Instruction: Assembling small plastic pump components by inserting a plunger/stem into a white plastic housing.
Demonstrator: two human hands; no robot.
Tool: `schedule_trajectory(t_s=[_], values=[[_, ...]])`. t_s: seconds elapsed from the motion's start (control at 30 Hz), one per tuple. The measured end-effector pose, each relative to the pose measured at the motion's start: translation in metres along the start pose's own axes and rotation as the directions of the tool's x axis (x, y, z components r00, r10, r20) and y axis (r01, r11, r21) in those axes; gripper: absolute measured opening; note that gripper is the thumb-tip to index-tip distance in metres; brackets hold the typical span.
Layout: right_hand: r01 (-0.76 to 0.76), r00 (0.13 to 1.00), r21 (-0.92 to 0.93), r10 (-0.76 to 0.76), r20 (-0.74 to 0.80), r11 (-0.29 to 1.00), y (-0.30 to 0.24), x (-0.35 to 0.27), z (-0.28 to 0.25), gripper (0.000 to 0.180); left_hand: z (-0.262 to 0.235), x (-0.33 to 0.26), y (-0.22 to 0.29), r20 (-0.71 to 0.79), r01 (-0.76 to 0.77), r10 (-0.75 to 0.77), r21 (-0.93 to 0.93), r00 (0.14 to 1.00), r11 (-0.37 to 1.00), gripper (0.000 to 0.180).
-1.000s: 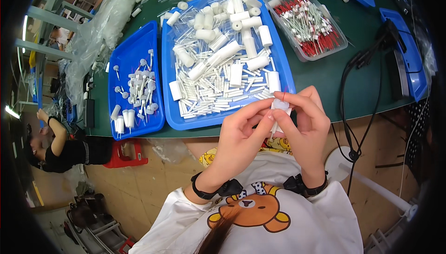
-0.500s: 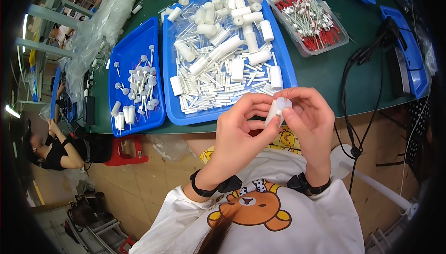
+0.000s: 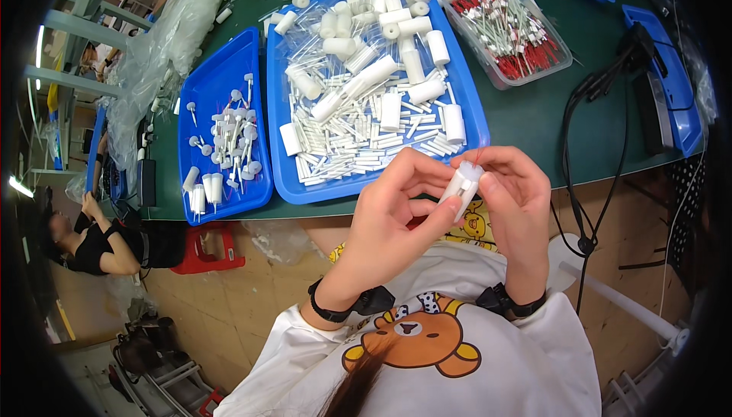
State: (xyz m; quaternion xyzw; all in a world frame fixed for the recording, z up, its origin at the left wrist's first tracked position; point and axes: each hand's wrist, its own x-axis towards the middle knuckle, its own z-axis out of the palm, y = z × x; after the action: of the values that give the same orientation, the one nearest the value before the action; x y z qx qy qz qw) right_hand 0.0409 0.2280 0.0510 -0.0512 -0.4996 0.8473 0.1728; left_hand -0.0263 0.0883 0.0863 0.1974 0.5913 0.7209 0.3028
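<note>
Between my two hands, just off the table's near edge, is a white foam cylinder [image 3: 461, 182] with a pale round cap at its upper end and thin red wires coming out of the top. My left hand [image 3: 408, 215] is closed, its thumb and fingers gripping the cylinder's lower body. The fingers of my right hand [image 3: 507, 192] pinch the capped end. Beyond them lies a large blue tray [image 3: 286, 181] of white foam cylinders, thin white rods and clear tubes. A narrower blue tray [image 3: 221, 85] to its left bears several capped pieces with wires.
A clear plastic box [image 3: 499, 78] of red-and-white wired parts stands right of the large tray. Black cables [image 3: 572, 135] hang over the table's right side. Clear plastic bags [image 3: 164, 51] lie at left. Another person [image 3: 103, 245] sits at far left, near a red stool [image 3: 210, 253].
The cylinder has turned more upright, so its side and capped top show more plainly. My right hand has shifted slightly, still pinching the capped end.
</note>
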Motion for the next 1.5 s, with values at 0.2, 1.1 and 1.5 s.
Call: schedule_trajectory(t_s=[0.2, 1.1, 1.5], values=[[0.008, 0.998, 0.006, -0.009, 0.067, 1.0, -0.001, -0.007, -0.004, 0.023, -0.002, -0.004, -0.008, 0.031, -0.009, 0.008, 0.037, 0.999, 0.999, 0.027], [0.182, 0.981, -0.235, -0.159, 0.115, 0.955, 0.007, -0.02, -0.02, 0.043, -0.041, -0.018, 0.016, -0.011, -0.112, 0.25, 0.876, 0.968, 0.47, 0.028], [0.198, 0.978, -0.368, -0.157, 0.139, 0.909, 0.009, -0.009, 0.004, 0.036, -0.082, -0.008, 0.028, 0.082, -0.091, 0.206, 0.995, 0.975, 0.032, 0.023]])
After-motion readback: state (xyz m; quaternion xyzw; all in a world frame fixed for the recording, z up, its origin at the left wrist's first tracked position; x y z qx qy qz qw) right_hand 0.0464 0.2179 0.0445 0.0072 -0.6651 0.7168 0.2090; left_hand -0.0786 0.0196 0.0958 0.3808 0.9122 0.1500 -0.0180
